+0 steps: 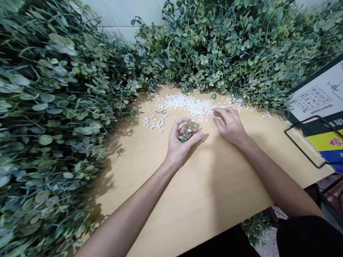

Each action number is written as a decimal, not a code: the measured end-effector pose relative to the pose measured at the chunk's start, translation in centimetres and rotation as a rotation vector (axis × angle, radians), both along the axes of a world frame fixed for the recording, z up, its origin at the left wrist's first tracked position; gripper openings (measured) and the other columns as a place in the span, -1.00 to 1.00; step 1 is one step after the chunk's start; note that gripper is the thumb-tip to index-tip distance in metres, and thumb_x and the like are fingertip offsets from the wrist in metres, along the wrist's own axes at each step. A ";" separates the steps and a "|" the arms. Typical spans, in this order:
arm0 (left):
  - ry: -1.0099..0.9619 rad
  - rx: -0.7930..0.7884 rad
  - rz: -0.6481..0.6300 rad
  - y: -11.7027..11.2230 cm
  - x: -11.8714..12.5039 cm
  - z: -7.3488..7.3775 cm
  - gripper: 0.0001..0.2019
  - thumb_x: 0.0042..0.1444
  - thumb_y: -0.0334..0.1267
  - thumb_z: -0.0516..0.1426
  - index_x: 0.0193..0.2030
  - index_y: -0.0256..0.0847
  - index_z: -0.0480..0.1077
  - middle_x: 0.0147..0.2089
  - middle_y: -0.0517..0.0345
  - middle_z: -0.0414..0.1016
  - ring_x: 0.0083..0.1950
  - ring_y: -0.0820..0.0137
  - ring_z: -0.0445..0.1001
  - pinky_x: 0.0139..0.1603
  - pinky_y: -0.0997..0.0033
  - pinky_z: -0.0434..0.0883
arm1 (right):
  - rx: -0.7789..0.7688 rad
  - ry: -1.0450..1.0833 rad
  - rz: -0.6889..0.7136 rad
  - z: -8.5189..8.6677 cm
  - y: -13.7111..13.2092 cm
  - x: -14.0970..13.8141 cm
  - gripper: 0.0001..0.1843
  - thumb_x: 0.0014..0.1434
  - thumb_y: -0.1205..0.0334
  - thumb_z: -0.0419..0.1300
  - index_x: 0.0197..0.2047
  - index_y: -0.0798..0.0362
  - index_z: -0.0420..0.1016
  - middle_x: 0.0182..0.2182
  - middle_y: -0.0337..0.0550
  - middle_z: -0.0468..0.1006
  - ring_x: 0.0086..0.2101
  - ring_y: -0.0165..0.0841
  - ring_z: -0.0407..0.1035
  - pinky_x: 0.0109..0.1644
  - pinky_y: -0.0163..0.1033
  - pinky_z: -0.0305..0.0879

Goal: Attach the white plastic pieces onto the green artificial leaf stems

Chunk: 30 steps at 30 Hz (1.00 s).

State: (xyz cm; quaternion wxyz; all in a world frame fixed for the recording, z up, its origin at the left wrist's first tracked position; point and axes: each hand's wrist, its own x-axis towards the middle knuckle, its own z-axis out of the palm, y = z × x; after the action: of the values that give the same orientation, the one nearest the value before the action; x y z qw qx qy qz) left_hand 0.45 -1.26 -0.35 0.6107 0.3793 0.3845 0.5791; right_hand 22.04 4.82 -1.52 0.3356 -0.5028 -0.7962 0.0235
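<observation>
My left hand (179, 142) curls around a small bunch of artificial green leaves (189, 131), held just above the table, with pale bits among the leaves. To its right, my right hand (230, 125) reaches to the near right edge of a heap of small white ring-like pieces (187, 103). Its fingers are bent and the thumb is apart from them; nothing shows in the gap. A smaller scatter of the same white pieces (154, 122) lies to the left of my left hand, near a thin dark green stem (161, 112).
Thick piles of artificial foliage line the left side (48, 117) and the back (214, 46) of the wooden table (171, 207). At the right stand a printed box (316, 103) and a black wire frame (302, 146). More greenery (257, 226) is below the table's front edge.
</observation>
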 end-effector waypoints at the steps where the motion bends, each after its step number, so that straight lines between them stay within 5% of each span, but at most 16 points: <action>1: 0.001 0.004 -0.003 0.0 0.0 0.0 -0.43 -0.08 -0.25 0.52 0.03 -0.04 0.40 -0.23 0.26 0.56 -0.28 0.48 0.55 -0.25 0.48 0.56 | 0.000 -0.002 0.002 0.0 -0.1 -0.1 -0.65 0.37 0.28 0.15 0.19 0.03 0.51 -0.03 0.02 0.71 0.04 -0.05 0.44 0.19 0.08 0.25; 8: 0.027 0.032 -0.026 0.0 -0.1 -0.4 -0.42 -0.04 -0.23 0.50 0.07 -0.04 0.37 -0.25 0.21 0.63 -0.24 0.42 0.60 -0.13 0.39 0.54 | -0.009 -0.066 0.050 0.2 -0.4 -0.6 -0.62 0.42 0.30 0.07 0.24 0.05 0.48 0.03 0.04 0.68 0.09 -0.04 0.37 0.23 0.09 0.15; 20: -0.027 -0.031 0.014 0.2 0.1 0.2 -0.44 -0.14 -0.36 0.46 0.00 -0.06 0.36 -0.26 0.28 0.56 -0.36 0.50 0.48 -0.33 0.52 0.39 | -0.042 -0.007 0.070 0.0 -0.4 -0.7 -0.68 0.42 0.33 0.08 0.15 -0.01 0.53 -0.08 -0.03 0.68 0.01 -0.08 0.36 0.11 0.02 0.13; 30: 0.039 0.043 0.012 -0.1 0.2 -0.3 -0.41 -0.10 -0.29 0.51 0.03 -0.08 0.37 -0.29 0.30 0.59 -0.25 0.47 0.56 -0.04 0.40 0.52 | -0.033 0.000 0.060 0.1 -0.3 -0.4 -0.71 0.42 0.31 0.09 0.10 0.00 0.55 -0.04 -0.03 0.69 0.00 -0.09 0.39 0.13 0.03 0.13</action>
State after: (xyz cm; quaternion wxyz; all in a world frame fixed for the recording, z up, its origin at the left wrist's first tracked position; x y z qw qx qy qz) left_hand 0.62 -1.33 -0.65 0.5911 0.4014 0.3861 0.5834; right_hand 21.59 4.49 -1.43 0.3265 -0.4840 -0.8106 0.0466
